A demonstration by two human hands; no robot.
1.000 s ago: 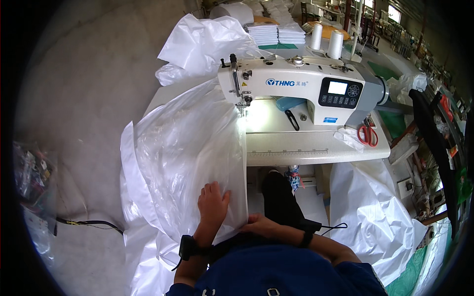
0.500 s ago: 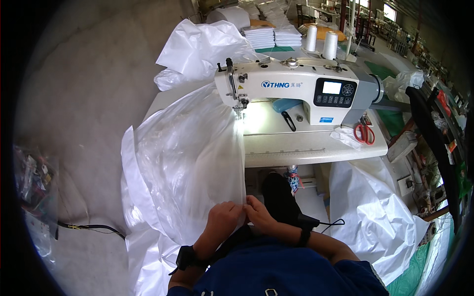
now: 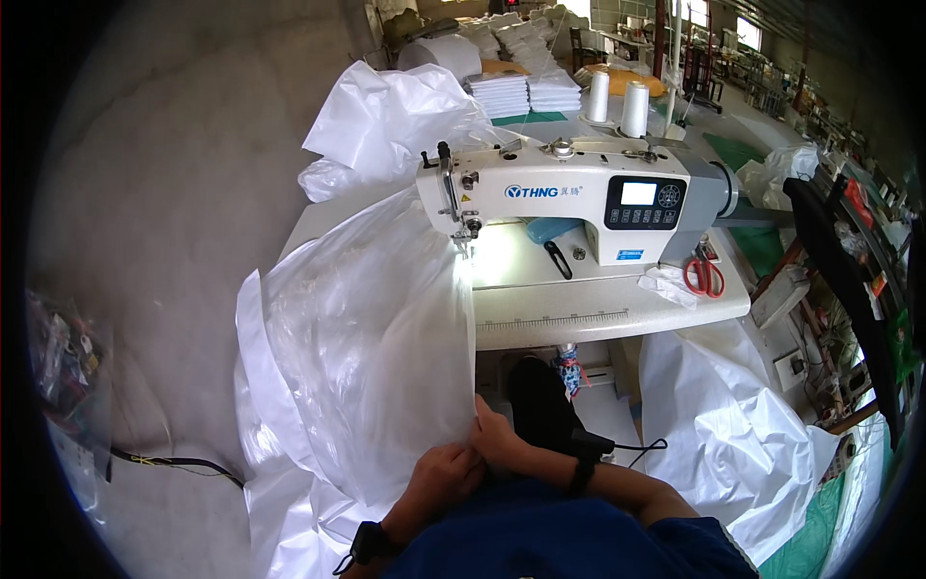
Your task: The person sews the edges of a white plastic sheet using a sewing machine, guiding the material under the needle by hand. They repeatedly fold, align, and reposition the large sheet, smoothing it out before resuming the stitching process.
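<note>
A large translucent white plastic sheet (image 3: 367, 328) runs from under the needle of the white sewing machine (image 3: 550, 193) down toward my body. Its right edge stretches nearly straight between the needle and my hands. My right hand (image 3: 496, 434) is closed on that edge. Just below and to the left, my left hand (image 3: 447, 475) is closed with its fingers curled in at the sheet's edge, close to the right one. The fingertips of both hands are partly hidden. The machine's lamp lights the table beside the needle.
Black thread snips (image 3: 558, 261) and red-handled scissors (image 3: 704, 278) lie on the machine table (image 3: 598, 323). Two thread cones (image 3: 634, 109) stand behind. More white sheeting (image 3: 719, 415) hangs at the right. A black cable (image 3: 178, 461) lies on the floor at left.
My left hand has dropped lower toward my body along the sheet's edge. My right hand has shifted slightly downward. The whole view has tilted up a little.
</note>
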